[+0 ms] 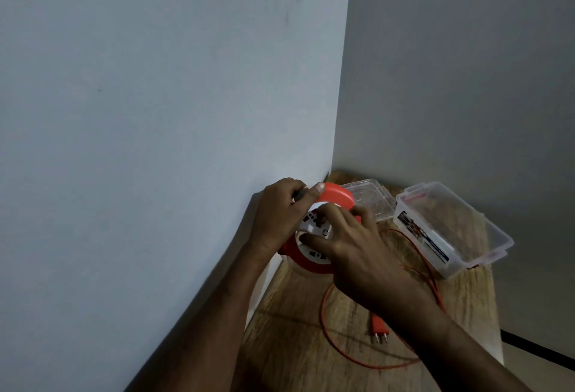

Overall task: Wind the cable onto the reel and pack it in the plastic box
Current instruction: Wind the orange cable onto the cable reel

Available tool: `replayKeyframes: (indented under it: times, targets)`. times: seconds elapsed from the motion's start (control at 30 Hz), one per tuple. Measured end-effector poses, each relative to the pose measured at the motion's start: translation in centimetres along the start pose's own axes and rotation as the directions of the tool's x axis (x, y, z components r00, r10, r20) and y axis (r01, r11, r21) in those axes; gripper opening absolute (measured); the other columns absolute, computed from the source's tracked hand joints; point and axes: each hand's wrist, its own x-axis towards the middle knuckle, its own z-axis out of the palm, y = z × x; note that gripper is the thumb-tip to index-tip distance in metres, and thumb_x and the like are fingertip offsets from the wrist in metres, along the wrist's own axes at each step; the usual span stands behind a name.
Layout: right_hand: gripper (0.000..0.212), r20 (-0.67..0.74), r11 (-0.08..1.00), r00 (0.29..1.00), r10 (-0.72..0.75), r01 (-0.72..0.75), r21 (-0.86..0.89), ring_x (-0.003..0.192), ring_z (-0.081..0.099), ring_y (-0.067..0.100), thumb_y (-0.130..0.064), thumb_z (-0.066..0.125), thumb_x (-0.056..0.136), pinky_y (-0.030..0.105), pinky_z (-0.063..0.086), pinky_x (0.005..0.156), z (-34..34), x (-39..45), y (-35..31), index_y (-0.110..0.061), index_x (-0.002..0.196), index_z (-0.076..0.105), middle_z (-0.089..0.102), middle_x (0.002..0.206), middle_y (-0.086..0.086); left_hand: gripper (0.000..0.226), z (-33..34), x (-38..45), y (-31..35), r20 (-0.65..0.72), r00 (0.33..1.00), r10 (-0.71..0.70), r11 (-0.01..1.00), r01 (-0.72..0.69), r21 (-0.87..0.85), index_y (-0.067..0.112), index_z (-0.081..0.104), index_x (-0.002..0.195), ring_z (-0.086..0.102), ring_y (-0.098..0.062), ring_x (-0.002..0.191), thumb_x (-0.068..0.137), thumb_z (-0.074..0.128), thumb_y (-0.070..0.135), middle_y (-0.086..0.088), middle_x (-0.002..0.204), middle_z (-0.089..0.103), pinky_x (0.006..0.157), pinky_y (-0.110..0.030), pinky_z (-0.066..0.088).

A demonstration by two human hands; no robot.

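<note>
The desk [357, 357] carries a clear open box [466, 229], empty. The reel [314, 254], rigid plastic and likely light, stands by the wall; left hand [280, 211] grips its top, right hand [351, 245] fingers pinch its white face. Limp red cable [326, 323] lies loose, ending in the plug [380, 327]; guide it near the rim.

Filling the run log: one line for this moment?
left hand grips reel | right hand on reel face | cable loose on table | plastic box open
</note>
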Motion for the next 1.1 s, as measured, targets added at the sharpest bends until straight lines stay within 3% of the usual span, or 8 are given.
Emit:
replayKeyframes:
  times: [0.13, 0.33, 0.43, 0.6, 0.8, 0.97, 1.03, 1.1]
  targets:
    - [0.061, -0.021, 0.999, 0.999, 0.036, -0.035, 0.033, 0.129, 0.042, 0.029, -0.031, 0.087, 0.066, 0.055, 0.037, 0.099, 0.0, 0.3, -0.1, -0.031, 0.123, 0.063, 0.042, 0.136, 0.009, 0.045, 0.6, 0.2, -0.4, 0.013, 1.0, 0.005, 0.998, -0.004, -0.058, 0.012, 0.071, 0.081, 0.066, -0.01, 0.07, 0.092, 0.059, 0.053, 0.0, 0.075, 0.069, 0.069, -0.025, 0.057]
    - [0.068, -0.03, 0.995, 0.995, 0.091, -0.089, 0.05, 0.118, 0.051, 0.03, -0.044, 0.087, 0.059, 0.051, 0.043, 0.088, 0.3, 0.9, 0.0, -0.033, 0.123, 0.066, 0.052, 0.13, 0.01, 0.048, 0.8, 0.3, -0.6, 0.017, 1.0, 0.018, 0.999, -0.017, -0.037, 0.015, 0.07, 0.078, 0.064, -0.009, 0.069, 0.09, 0.058, 0.059, 0.004, 0.073, 0.068, 0.068, -0.024, 0.055]
    - [0.073, -0.117, 0.989, 0.983, 0.142, -0.137, 0.049, 0.098, 0.059, 0.029, -0.048, 0.086, 0.054, 0.045, 0.049, 0.079, 0.4, 0.9, 0.0, -0.027, 0.121, 0.068, 0.061, 0.114, 0.011, 0.046, 0.9, 0.2, -0.6, -0.002, 1.0, -0.013, 0.999, 0.013, -0.038, 0.014, 0.069, 0.077, 0.064, -0.01, 0.068, 0.091, 0.059, 0.057, 0.002, 0.074, 0.069, 0.068, -0.022, 0.054]
    - [0.06, -0.214, 0.939, 0.916, 0.34, -0.317, 0.133, 0.067, 0.069, 0.025, -0.051, 0.081, 0.063, 0.033, 0.056, 0.06, 0.1, 1.2, -1.0, -0.017, 0.111, 0.071, 0.074, 0.087, 0.008, 0.045, 1.1, 0.2, -0.2, -0.032, 0.999, -0.032, 0.997, 0.029, -0.067, 0.014, 0.071, 0.079, 0.065, -0.009, 0.069, 0.092, 0.059, 0.055, 0.003, 0.074, 0.071, 0.071, -0.022, 0.055]
    - [0.055, -0.147, 0.785, 0.808, 0.571, -0.485, 0.385, 0.075, 0.072, 0.019, -0.051, 0.076, 0.074, 0.027, 0.054, 0.068, -0.6, 2.1, -2.1, -0.016, 0.117, 0.067, 0.077, 0.095, 0.003, 0.046, 1.2, 0.2, 0.4, -0.077, 0.996, -0.056, 0.997, 0.052, -0.051, 0.016, 0.07, 0.077, 0.066, -0.01, 0.067, 0.091, 0.057, 0.057, 0.002, 0.074, 0.071, 0.069, -0.024, 0.057]
    - [0.05, -0.254, 0.915, 0.888, 0.383, -0.328, 0.234, 0.077, 0.071, 0.023, -0.042, 0.08, 0.078, 0.033, 0.056, 0.068, -1.1, 0.4, -2.3, -0.013, 0.117, 0.068, 0.075, 0.099, 0.007, 0.04, 0.2, -0.2, 0.0, -0.03, 0.998, -0.062, 0.998, 0.062, 0.009, 0.016, 0.072, 0.087, 0.06, 0.0, 0.063, 0.094, 0.057, 0.052, 0.007, 0.079, 0.07, 0.056, -0.001, 0.042]
    - [0.047, -0.298, 0.966, 0.931, 0.21, -0.152, 0.208, 0.095, 0.067, 0.027, -0.028, 0.082, 0.075, 0.045, 0.056, 0.083, -1.1, -0.4, -1.7, -0.014, 0.118, 0.068, 0.069, 0.109, 0.009, 0.041, -0.3, -0.2, -0.1, -0.024, 0.999, -0.041, 0.999, 0.042, 0.033, 0.015, 0.072, 0.088, 0.059, 0.001, 0.061, 0.095, 0.056, 0.052, 0.006, 0.08, 0.07, 0.054, 0.001, 0.042]
    - [0.053, -0.169, 0.994, 0.985, 0.036, -0.017, 0.112, 0.12, 0.055, 0.029, -0.024, 0.081, 0.073, 0.054, 0.044, 0.099, -1.0, -0.7, -0.9, -0.022, 0.124, 0.064, 0.059, 0.126, 0.007, 0.04, -0.5, -0.1, 0.0, -0.02, 1.0, -0.022, 0.999, 0.023, 0.031, 0.015, 0.072, 0.089, 0.059, 0.001, 0.061, 0.095, 0.056, 0.051, 0.005, 0.083, 0.072, 0.055, 0.003, 0.041]
